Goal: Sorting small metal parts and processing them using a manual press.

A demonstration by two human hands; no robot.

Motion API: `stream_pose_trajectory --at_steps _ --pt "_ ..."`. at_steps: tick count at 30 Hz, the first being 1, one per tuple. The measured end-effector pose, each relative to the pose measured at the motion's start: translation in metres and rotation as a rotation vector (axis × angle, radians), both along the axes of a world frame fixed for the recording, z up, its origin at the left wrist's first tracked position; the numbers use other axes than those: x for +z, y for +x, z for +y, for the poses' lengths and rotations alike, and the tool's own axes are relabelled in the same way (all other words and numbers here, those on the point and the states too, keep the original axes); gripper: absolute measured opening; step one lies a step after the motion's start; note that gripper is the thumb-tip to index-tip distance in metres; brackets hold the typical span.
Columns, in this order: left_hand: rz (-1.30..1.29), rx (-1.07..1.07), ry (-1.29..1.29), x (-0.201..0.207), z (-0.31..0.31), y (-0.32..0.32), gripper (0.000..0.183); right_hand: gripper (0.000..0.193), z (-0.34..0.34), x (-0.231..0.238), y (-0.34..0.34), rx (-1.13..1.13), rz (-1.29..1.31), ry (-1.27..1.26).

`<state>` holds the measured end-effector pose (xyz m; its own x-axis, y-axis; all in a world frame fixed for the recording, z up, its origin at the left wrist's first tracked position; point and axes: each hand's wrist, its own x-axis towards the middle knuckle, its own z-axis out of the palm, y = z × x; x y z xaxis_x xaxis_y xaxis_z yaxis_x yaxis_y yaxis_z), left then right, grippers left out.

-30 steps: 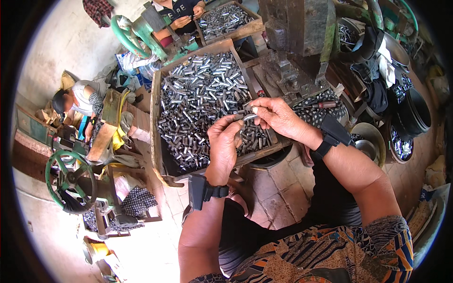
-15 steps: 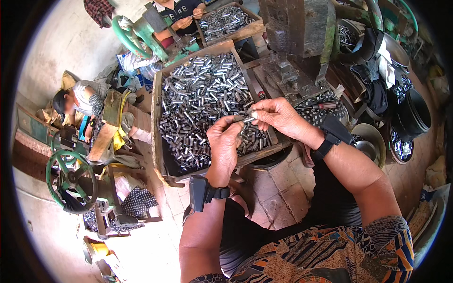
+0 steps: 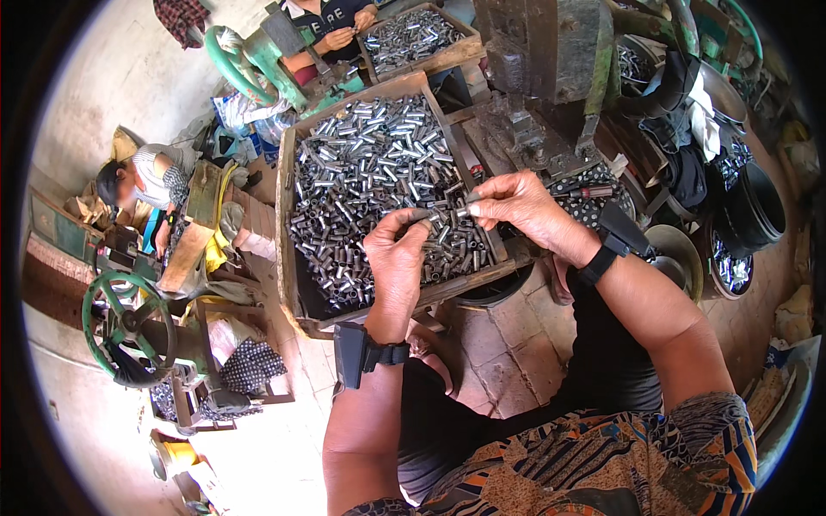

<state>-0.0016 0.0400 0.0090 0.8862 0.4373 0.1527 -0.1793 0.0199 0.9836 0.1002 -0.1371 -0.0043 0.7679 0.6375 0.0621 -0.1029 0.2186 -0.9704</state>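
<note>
A wooden box [image 3: 290, 249] full of short metal tubes [image 3: 379, 163] stands in front of me. Over its near part, my left hand [image 3: 397, 258] is closed in a pinch, thumb against the fingertips; whatever lies between them is too small to make out. To the right, above the box's right side, my right hand [image 3: 525, 211] pinches a short metal tube [image 3: 465, 211] between thumb and fingers. A gap separates the two hands. Each wrist carries a black strapped device.
Right of the box stands a heavy, greasy metal press [image 3: 533, 142]. Black buckets [image 3: 757, 202] of metal parts are at the far right. Beyond, a co-worker's hands [image 3: 340, 36] are beside a second box [image 3: 465, 50] of tubes. A green handwheel [image 3: 129, 322] and another person are at left.
My hands, close together before, have drawn apart. The left moved slightly left and the right slightly right, with the metal tube in the right fingers.
</note>
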Motion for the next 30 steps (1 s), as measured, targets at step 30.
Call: stream_pose_trajectory --at_steps 30 --pt "0.035 -0.128 -0.368 0.001 -0.006 0.001 0.011 0.018 0.008 0.0 -0.009 -0.003 0.209 0.196"
